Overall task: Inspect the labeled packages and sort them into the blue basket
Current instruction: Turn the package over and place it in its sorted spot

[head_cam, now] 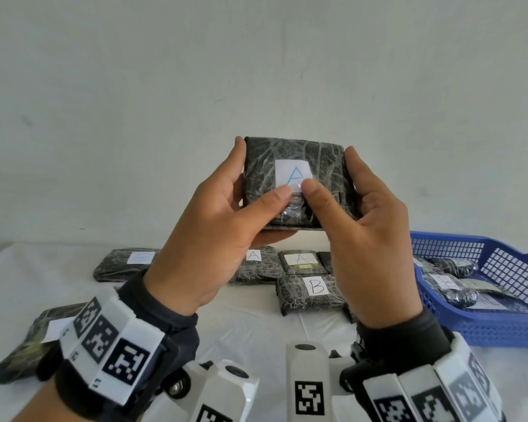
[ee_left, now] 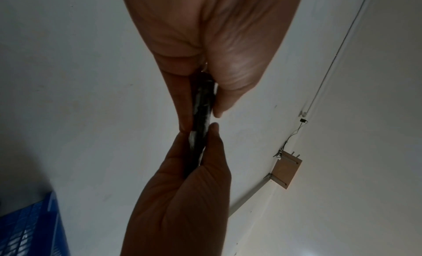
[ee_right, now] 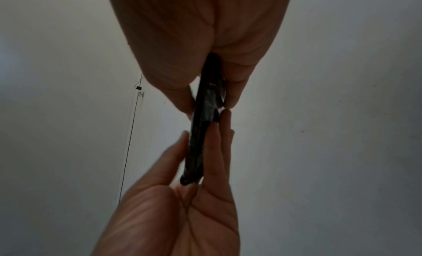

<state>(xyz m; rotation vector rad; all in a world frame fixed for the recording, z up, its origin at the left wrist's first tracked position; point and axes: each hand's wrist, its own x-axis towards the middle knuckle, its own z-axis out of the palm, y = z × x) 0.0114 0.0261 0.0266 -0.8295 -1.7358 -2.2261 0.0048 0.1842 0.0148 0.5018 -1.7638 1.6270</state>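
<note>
Both hands — left hand [head_cam: 217, 226], right hand [head_cam: 369, 239] — grip the raised black package [head_cam: 323, 166], label "A" facing the camera.

- A plain indoor room set up as a sorting station, not clearly a home or shop.
- Bare pale wall [head_cam: 256, 71].
- White-covered desk [head_cam: 256, 324] carrying lettered wrapped packages [head_cam: 313, 289].
- Blue basket [head_cam: 500, 327] at the desk's right edge.
</note>
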